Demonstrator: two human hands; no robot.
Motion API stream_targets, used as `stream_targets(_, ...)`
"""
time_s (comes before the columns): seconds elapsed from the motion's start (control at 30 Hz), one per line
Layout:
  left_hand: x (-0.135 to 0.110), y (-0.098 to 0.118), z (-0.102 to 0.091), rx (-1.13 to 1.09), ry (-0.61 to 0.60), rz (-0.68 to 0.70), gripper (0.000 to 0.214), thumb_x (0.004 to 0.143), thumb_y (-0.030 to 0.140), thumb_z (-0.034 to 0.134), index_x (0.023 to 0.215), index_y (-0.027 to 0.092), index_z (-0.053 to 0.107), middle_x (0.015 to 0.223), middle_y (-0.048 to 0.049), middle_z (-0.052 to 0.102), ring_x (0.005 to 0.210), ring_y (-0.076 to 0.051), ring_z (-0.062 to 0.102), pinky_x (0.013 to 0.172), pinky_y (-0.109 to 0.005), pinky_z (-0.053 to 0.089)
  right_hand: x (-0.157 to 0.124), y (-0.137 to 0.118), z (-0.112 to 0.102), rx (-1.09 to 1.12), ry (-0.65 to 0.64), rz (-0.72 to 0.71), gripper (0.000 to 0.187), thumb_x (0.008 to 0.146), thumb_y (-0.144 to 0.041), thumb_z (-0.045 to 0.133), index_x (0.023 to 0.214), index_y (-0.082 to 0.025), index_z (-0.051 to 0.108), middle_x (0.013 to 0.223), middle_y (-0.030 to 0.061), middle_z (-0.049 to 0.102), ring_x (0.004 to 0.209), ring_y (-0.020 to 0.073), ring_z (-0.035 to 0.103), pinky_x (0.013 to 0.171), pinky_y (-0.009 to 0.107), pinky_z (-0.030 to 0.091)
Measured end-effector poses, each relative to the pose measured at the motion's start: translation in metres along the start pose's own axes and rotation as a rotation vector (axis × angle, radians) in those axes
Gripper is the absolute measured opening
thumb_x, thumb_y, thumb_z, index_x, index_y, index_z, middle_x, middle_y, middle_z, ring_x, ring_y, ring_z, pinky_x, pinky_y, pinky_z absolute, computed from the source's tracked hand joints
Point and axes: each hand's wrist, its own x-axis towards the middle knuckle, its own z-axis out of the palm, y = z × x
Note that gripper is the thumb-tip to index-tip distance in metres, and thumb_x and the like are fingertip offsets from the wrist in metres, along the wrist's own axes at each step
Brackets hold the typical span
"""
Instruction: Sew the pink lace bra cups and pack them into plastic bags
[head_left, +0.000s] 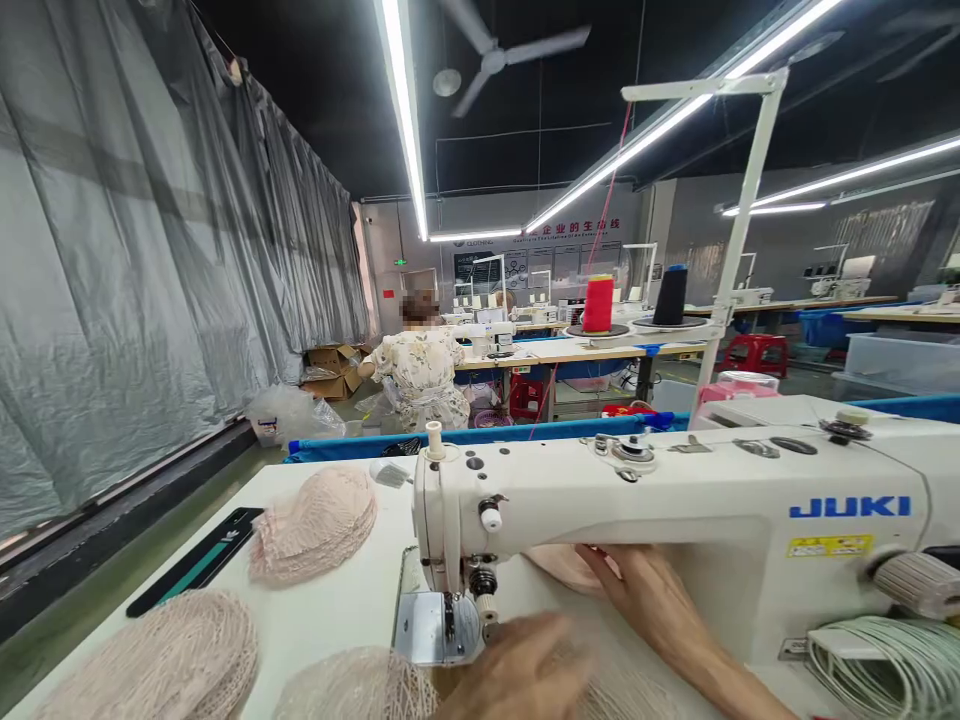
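A white JUKI sewing machine (675, 500) fills the right and centre, its needle and presser foot over a metal plate (420, 628). My left hand (517, 670) is smeared by motion just in front of the presser foot; its fingers cannot be made out. My right hand (630, 590) reaches under the machine arm, gripping the edge of a pale pink fabric piece (559, 568); some fingertips are hidden. Pale lace (630, 690) lies below my hands. Left of the needle are a lace stack (322, 520), another lace stack (157, 660) and a whitish lace piece (345, 690).
A dark, green-striped flat case (199, 560) lies by the table's left edge. Red thread (598, 303) and black thread (670, 295) stand on a rack behind the machine. Ahead, a person in a floral top (420, 375) sits at another table. Pale green cord (892, 660) hangs at right.
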Motion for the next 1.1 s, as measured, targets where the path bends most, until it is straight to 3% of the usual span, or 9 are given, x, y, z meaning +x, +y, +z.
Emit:
stream_targets(0.1, 0.047, 0.006, -0.002, 0.03, 0.112, -0.138, 0.066, 0.082, 0.019, 0.044, 0.142, 0.006, 0.021, 0.146, -0.0202, 0.027, 0.132, -0.032, 0.031, 0.108, -0.042, 0.031, -0.016, -0.003, -0.027, 0.044, 0.111, -0.093, 0.035, 0.095, -0.036, 0.034, 0.084, -0.018, 0.062, 0.083, 0.0084, 0.069, 0.08, 0.0207, 0.066, 0.069, 0.035, 0.054)
stream_targets(0.2, 0.079, 0.004, 0.004, 0.037, 0.134, -0.256, 0.067, 0.068, 0.012, 0.052, 0.133, 0.01, 0.038, 0.127, -0.0187, 0.05, 0.116, -0.035, 0.048, 0.099, -0.043, 0.04, -0.039, -0.005, -0.064, 0.067, 0.191, -0.143, 0.028, 0.094, -0.032, 0.035, 0.088, -0.022, 0.06, 0.086, 0.0069, 0.07, 0.08, 0.0192, 0.067, 0.068, 0.029, 0.055)
stream_targets(0.33, 0.089, -0.003, 0.013, -0.005, 0.153, -0.266, 0.068, 0.059, 0.008, 0.054, 0.126, 0.006, 0.045, 0.118, -0.0206, 0.054, 0.11, -0.04, 0.049, 0.096, -0.048, 0.038, -0.058, -0.01, -0.116, 0.073, 0.275, -0.02, 0.011, 0.091, -0.026, 0.043, 0.093, -0.024, 0.054, 0.074, -0.0002, 0.068, 0.059, 0.0134, 0.065, 0.051, 0.019, 0.051)
stream_targets(0.47, 0.08, 0.01, 0.003, -0.109, 0.198, -0.221, 0.059, 0.068, 0.009, 0.048, 0.126, 0.005, 0.046, 0.125, -0.0214, 0.05, 0.117, -0.041, 0.044, 0.1, -0.052, 0.033, -0.048, -0.025, -0.149, 0.107, 0.24, 0.002, 0.021, 0.092, -0.031, 0.039, 0.082, -0.023, 0.055, 0.061, -0.0023, 0.064, 0.044, 0.0117, 0.056, 0.044, 0.02, 0.044)
stream_targets(0.67, 0.054, 0.08, -0.029, -0.413, 0.257, -0.091, 0.043, 0.092, 0.023, 0.033, 0.133, 0.013, 0.036, 0.118, -0.0125, 0.056, 0.11, -0.02, 0.053, 0.092, -0.033, 0.044, -0.031, -0.062, -0.159, 0.132, -0.026, -0.058, 0.026, 0.09, -0.035, 0.042, 0.075, -0.023, 0.061, 0.059, -0.0012, 0.064, 0.05, 0.014, 0.057, 0.049, 0.024, 0.038)
stream_targets(0.73, 0.042, 0.102, -0.039, -0.694, 0.255, -0.029, 0.049, 0.085, 0.033, 0.051, 0.129, 0.014, 0.041, 0.111, -0.0094, 0.058, 0.103, -0.019, 0.054, 0.086, -0.029, 0.045, -0.03, -0.077, -0.162, 0.158, -0.101, -0.071, 0.028, 0.09, -0.035, 0.043, 0.072, -0.023, 0.059, 0.06, -0.0007, 0.064, 0.051, 0.014, 0.056, 0.05, 0.025, 0.036)
stream_targets(0.83, 0.023, 0.119, -0.048, -0.825, 0.297, -0.128, 0.034, 0.068, 0.028, 0.068, 0.096, 0.012, 0.06, 0.083, -0.0016, 0.059, 0.078, -0.015, 0.053, 0.069, -0.023, 0.042, -0.028, -0.099, -0.171, 0.217, -0.184, -0.065, 0.031, 0.09, -0.038, 0.041, 0.068, -0.022, 0.055, 0.056, -0.002, 0.058, 0.05, 0.0126, 0.05, 0.049, 0.024, 0.034)
stream_targets(0.9, 0.009, 0.121, -0.052, -0.91, 0.242, -0.234, 0.022, 0.07, 0.03, 0.06, 0.082, 0.011, 0.062, 0.066, 0.0013, 0.055, 0.063, -0.011, 0.049, 0.059, -0.021, 0.038, -0.027, -0.109, -0.175, 0.258, -0.208, -0.038, 0.033, 0.089, -0.041, 0.04, 0.066, -0.022, 0.051, 0.053, -0.0035, 0.05, 0.048, 0.0117, 0.044, 0.048, 0.024, 0.031)
stream_targets(1.1, -0.048, 0.114, -0.063, -1.134, -0.045, -0.297, 0.032, 0.065, 0.034, 0.06, 0.083, 0.008, 0.065, 0.045, 0.0048, 0.048, 0.04, -0.006, 0.04, 0.045, -0.018, 0.029, -0.039, -0.125, -0.159, 0.404, -0.286, 0.06, 0.038, 0.085, -0.05, 0.039, 0.059, -0.022, 0.037, 0.054, -0.0062, 0.03, 0.05, 0.0103, 0.03, 0.044, 0.022, 0.026)
